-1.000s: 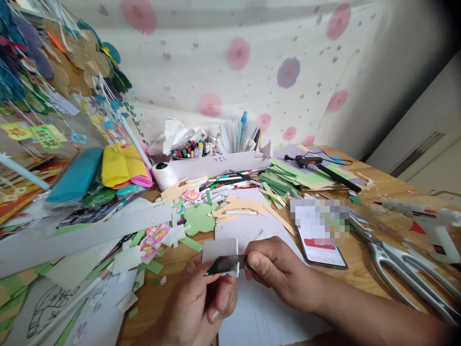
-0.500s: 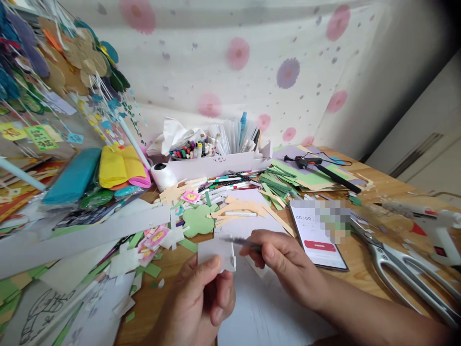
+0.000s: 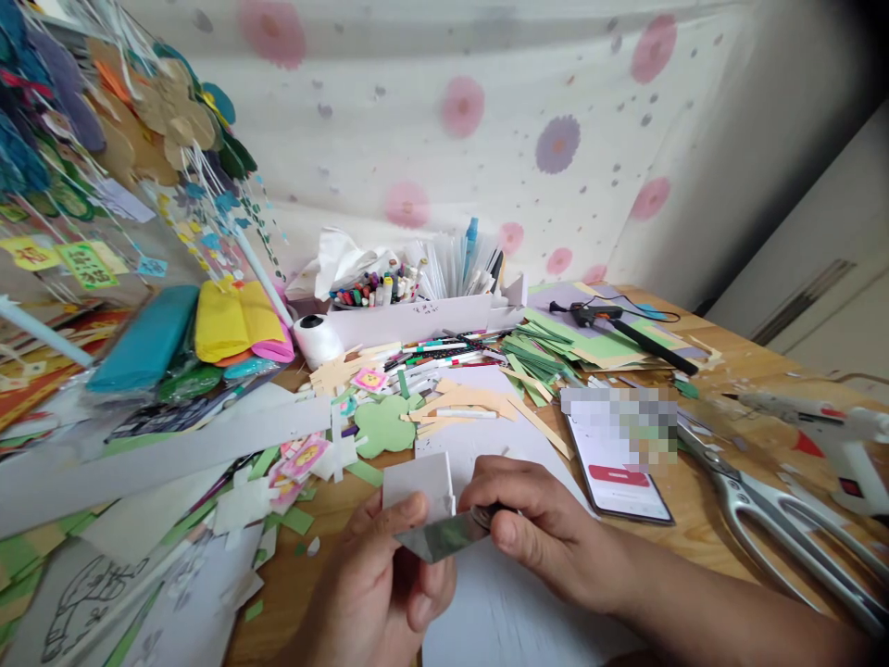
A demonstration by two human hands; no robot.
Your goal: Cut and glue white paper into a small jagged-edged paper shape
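Between the thumb and fingers of my left hand (image 3: 381,565) is a small white card piece (image 3: 415,480), held upright with a ragged right edge. My right hand (image 3: 548,523) grips a craft knife (image 3: 448,535), its wide metal blade pointing left across the lower edge of the card, in front of my left fingers. Most of the knife's handle is hidden inside my right fist. Whether the blade touches the card I cannot tell. White paper sheets (image 3: 500,611) lie on the table under both hands.
Right of my hands lie a phone (image 3: 621,496), large metal scissors (image 3: 757,519) and a white glue gun (image 3: 826,417). Paper scraps and a green cloud-shaped cutout (image 3: 381,426) crowd the left and middle. Behind stand a thread spool (image 3: 319,345) and a box of markers (image 3: 431,320).
The knife has come down from the card's upper right edge to its lower edge, and its blade has turned so the flat side shows. My left hand and the card have hardly moved.
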